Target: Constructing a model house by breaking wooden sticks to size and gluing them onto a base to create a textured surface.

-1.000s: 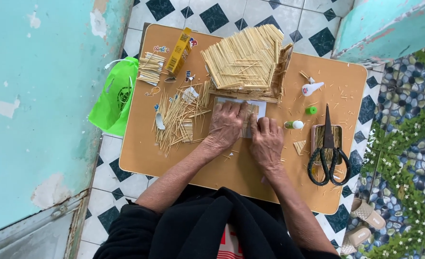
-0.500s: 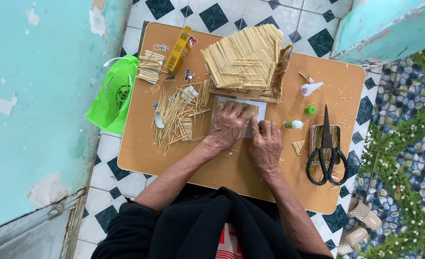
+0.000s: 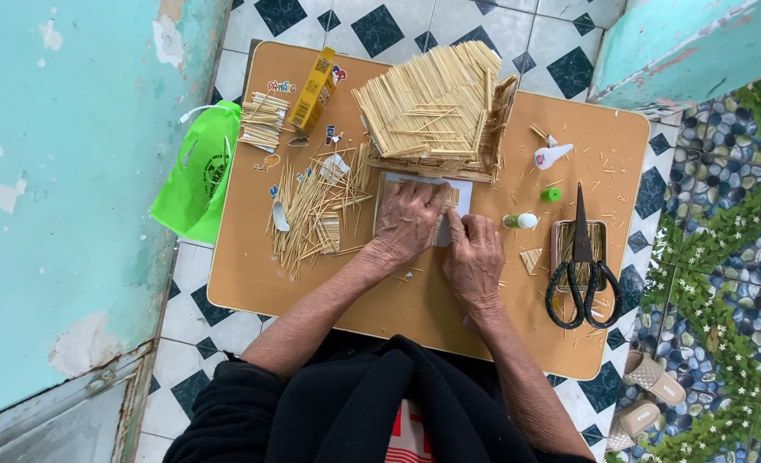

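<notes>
View from above my low table (image 3: pixel 252 274), an orange-brown board with rounded corners standing on a tiled floor (image 3: pixel 380 21).

Centre: I am pressing both hands onto a white card (image 3: pixel 462 190) that is lying flat on the table, just below the stick house (image 3: pixel 436 107). My left hand (image 3: pixel 408 225) is lying palm down over the left part of the card, fingers spread narrowly and resting on a row of thin sticks laid across it; it is gripping nothing. My right hand (image 3: pixel 475 261) is lying just beside it, touching it, with the fingertips pinching at the card's lower right edge; whether a stick is sitting between them I cannot tell.

Left of my hands: loose sticks (image 3: pixel 312 214) are lying scattered in a fan, with a small bundle (image 3: pixel 263 122) farther up and a yellow box (image 3: pixel 314 89) tilted beside it. A green bag (image 3: pixel 205 171) is hanging off the table's left edge.

Right of my hands: a small triangle (image 3: pixel 531 260) of glued sticks is lying near my right hand. A glue bottle (image 3: pixel 520 221) with a green cap is lying on its side above it, a green cap (image 3: pixel 551 195) is standing apart, and a white bottle (image 3: pixel 552 156) is lying higher up. Black scissors (image 3: pixel 582 270) are resting across a tin (image 3: pixel 561 236) holding more sticks.
</notes>
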